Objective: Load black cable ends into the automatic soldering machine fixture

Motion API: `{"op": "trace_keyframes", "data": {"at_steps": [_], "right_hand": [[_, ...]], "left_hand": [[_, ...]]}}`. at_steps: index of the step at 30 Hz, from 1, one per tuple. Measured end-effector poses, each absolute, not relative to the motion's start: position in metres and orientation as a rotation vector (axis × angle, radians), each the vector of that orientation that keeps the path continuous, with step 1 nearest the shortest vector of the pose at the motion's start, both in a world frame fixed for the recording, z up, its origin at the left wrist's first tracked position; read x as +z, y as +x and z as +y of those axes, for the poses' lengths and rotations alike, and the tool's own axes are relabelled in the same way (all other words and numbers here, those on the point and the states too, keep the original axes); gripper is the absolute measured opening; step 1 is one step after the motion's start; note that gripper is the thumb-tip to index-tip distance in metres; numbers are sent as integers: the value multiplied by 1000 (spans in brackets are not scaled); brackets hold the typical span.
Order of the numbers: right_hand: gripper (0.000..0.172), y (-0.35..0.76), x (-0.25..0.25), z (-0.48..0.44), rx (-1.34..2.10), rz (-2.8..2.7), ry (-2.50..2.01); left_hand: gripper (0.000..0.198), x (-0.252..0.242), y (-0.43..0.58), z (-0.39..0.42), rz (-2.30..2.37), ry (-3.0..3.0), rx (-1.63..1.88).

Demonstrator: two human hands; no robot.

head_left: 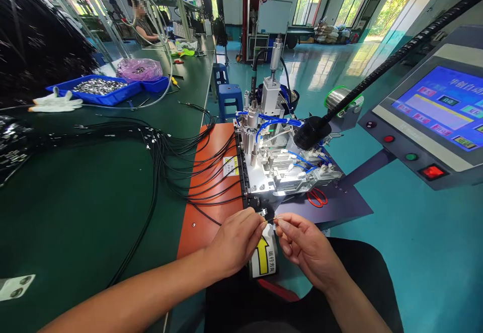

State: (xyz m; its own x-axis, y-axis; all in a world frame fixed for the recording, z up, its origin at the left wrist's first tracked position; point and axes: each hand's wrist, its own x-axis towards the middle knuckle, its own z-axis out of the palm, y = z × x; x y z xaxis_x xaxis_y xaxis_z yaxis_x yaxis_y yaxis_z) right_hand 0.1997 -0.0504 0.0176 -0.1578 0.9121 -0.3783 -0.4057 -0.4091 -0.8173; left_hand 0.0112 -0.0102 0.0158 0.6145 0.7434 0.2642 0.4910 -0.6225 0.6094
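Just in front of the machine's near edge, my left hand (239, 240) pinches a thin black cable (270, 219) close to its end. My right hand (307, 245) faces it, with thumb and forefinger closed on the fine wire end of that cable. Below my fingertips is a roller-like cylinder (264, 260) with a yellow arrow label. More black cables (211, 202) run side by side across an orange plate (211, 172) into the edge of a metal machine (279, 167) with blue air hoses. Their far ends gather in a bundle on the green table (94, 187).
On the right, a control panel (437, 116) with a lit screen and a black gooseneck lamp (313, 132) overhang the machine. Red-handled scissors (317, 198) lie beside it. Blue trays (100, 91) of metal parts and white gloves (56, 101) are far left. A person (145, 28) sits behind.
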Motion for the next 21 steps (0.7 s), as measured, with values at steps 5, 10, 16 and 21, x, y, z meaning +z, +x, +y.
{"op": "trace_keyframes", "data": {"at_steps": [5,10,16,21], "right_hand": [[26,201,9,-49,1646,-832,-1205],[31,208,10,-49,1644,-849,-1185],[27,208,17,-47,1693,-753,-1128],[26,207,8,-47,1645,-841,-1151]], "left_hand": [[21,16,11,-10,954,2361,699],[22,16,11,-10,954,2363,697],[22,17,11,-10,952,2359,695],[24,19,11,-10,966,2340,682]]}}
